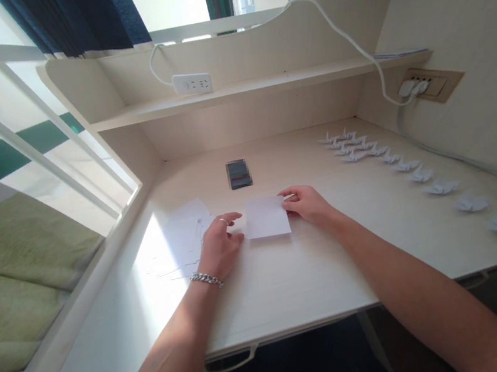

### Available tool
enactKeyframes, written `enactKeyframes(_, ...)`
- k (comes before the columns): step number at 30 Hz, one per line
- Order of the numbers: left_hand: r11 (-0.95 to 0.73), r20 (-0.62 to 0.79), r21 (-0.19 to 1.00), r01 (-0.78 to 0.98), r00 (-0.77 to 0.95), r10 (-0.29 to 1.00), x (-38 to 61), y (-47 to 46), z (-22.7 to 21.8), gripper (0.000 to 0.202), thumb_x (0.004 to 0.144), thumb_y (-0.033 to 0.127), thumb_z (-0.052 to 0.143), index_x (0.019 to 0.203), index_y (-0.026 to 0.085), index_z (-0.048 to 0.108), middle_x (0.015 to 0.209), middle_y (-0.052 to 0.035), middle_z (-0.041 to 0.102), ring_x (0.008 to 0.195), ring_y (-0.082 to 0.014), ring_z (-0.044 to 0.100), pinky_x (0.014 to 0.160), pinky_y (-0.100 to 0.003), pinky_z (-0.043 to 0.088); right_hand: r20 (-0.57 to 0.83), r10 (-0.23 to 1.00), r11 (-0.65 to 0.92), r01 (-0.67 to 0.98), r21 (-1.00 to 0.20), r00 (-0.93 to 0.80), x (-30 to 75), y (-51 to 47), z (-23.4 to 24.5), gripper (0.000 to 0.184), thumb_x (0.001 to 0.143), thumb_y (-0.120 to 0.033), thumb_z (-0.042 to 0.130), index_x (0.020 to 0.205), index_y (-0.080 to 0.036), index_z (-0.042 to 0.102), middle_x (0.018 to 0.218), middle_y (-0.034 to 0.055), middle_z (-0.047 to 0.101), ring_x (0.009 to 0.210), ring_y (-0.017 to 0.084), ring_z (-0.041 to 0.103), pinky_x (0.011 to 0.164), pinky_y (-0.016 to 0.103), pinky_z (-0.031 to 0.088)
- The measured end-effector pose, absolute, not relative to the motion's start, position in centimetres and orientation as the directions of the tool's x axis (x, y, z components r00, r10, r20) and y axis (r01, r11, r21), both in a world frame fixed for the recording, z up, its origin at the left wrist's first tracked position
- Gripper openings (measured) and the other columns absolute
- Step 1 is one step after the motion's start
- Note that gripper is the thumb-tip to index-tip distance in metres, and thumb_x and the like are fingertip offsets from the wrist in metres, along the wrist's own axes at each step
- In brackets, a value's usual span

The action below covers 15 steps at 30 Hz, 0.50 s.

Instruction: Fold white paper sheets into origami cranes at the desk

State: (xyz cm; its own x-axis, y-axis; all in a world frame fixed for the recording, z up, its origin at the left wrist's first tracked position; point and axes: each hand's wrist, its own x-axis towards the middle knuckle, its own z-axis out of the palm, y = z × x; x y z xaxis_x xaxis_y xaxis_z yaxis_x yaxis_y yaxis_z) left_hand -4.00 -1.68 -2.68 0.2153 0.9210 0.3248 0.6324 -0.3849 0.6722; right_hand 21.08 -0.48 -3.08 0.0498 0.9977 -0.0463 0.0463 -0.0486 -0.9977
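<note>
A square sheet of white paper (266, 217) is just above the middle of the desk, between my hands. My right hand (307, 203) pinches its right edge near the upper corner, thumb and fingers on either side. To the left of the sheet, my left hand (221, 241) has its thumb and index finger apart, the fingertips close to the sheet's left edge with a small gap. It wears a ring and a chain bracelet (206, 279). More white paper (180, 235) lies on the desk beyond my left hand, partly in bright sunlight.
Several folded paper cranes (422, 174) stand in a line along the desk's right side. A small dark item (239, 173), blurred out, lies behind the sheet. A power strip (192, 83) sits on the shelf (251, 88). A white cable (350, 39) hangs to a wall socket (438, 83).
</note>
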Motion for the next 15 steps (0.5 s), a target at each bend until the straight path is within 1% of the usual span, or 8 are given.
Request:
enactKeyframes(4,-0.569,0.447,0.484,0.664,0.371,0.814,-3.9,-1.9,-2.8,0.039,0.077,0.013,0.068,0.114,0.024,0.066,0.126,-0.0085,0.062,0.109,-0.0235,0.06,0.09,-0.04,0.054,-0.069,0.996,-0.07,0.021,-0.997,0.047,21.3,-1.0,-3.0,0.024,0.074,-0.009,0.064,0.096,-0.017,0.066,0.072,0.0025,0.072,0.064,0.015,0.067,0.064,0.027,0.057)
enactKeyframes(5,-0.617,0.477,0.437,0.655,0.413,0.776,-3.7,-2.0,-2.9,0.036,0.077,0.014,0.069,0.112,0.024,0.068,0.127,-0.0085,0.062,0.11,-0.0241,0.059,0.092,-0.042,0.053,-0.074,0.996,-0.075,0.02,-0.997,0.044,21.3,-1.1,-2.9,0.024,0.074,-0.009,0.064,0.097,-0.017,0.066,0.072,0.0024,0.071,0.064,0.015,0.067,0.064,0.027,0.057)
enactKeyframes(7,-0.698,0.5,0.35,0.625,0.506,0.703,-3.3,-2.3,-2.9,0.023,0.082,0.017,0.067,0.103,0.024,0.072,0.123,-0.007,0.066,0.107,-0.0238,0.058,0.093,-0.043,0.053,-0.085,0.996,-0.086,0.031,-0.996,0.037,21.4,-1.2,-2.8,0.024,0.075,-0.01,0.064,0.098,-0.017,0.066,0.071,0.0025,0.071,0.064,0.015,0.067,0.065,0.028,0.057)
enactKeyframes(9,-0.741,0.463,0.307,0.597,0.587,0.664,-3.0,-2.6,-3.0,0.017,0.088,0.018,0.06,0.094,0.024,0.074,0.116,-0.005,0.071,0.1,-0.0222,0.059,0.089,-0.041,0.054,-0.091,0.995,-0.094,0.076,-0.993,0.04,21.7,-1.3,-2.7,0.026,0.075,-0.01,0.063,0.101,-0.017,0.065,0.073,0.003,0.072,0.064,0.015,0.067,0.066,0.03,0.057)
enactKeyframes(11,-0.752,0.409,0.311,0.581,0.632,0.658,-2.7,-2.8,-3.1,0.02,0.091,0.018,0.054,0.095,0.023,0.074,0.107,-0.0036,0.074,0.095,-0.021,0.059,0.085,-0.037,0.055,-0.062,0.995,-0.077,0.204,-0.976,0.08,22.2,-1.6,-2.5,0.029,0.075,-0.01,0.063,0.103,-0.016,0.065,0.08,0.0045,0.073,0.068,0.016,0.067,0.07,0.032,0.057)
enactKeyframes(13,-0.742,0.378,0.325,0.586,0.638,0.671,-2.7,-3.1,-3.1,0.021,0.092,0.018,0.053,0.097,0.021,0.073,0.103,-0.0028,0.075,0.094,-0.0209,0.059,0.084,-0.036,0.055,0.04,0.99,-0.02,0.418,-0.908,0.135,22.6,-2.3,-2.1,0.029,0.074,-0.01,0.065,0.102,-0.016,0.067,0.09,0.0069,0.074,0.077,0.017,0.068,0.078,0.033,0.055)
enactKeyframes(14,-0.735,0.372,0.33,0.592,0.634,0.678,-2.7,-3.1,-3.1,0.021,0.093,0.019,0.053,0.097,0.021,0.073,0.103,-0.0027,0.075,0.093,-0.021,0.059,0.085,-0.035,0.054,0.109,0.983,0.02,0.509,-0.86,0.146,22.7,-2.8,-1.9,0.025,0.076,-0.014,0.066,0.101,-0.017,0.068,0.095,0.0075,0.074,0.082,0.018,0.068,0.083,0.035,0.054)
enactKeyframes(15,-0.73,0.367,0.332,0.598,0.631,0.683,-2.7,-3.2,-3.0,0.021,0.092,0.019,0.053,0.096,0.02,0.073,0.103,-0.0027,0.075,0.094,-0.0212,0.058,0.085,-0.035,0.054,0.154,0.982,0.065,0.563,-0.824,0.112,22.7,-3.4,-1.7,0.023,0.079,-0.02,0.066,0.102,-0.018,0.069,0.1,0.0077,0.073,0.085,0.018,0.067,0.085,0.037,0.053)
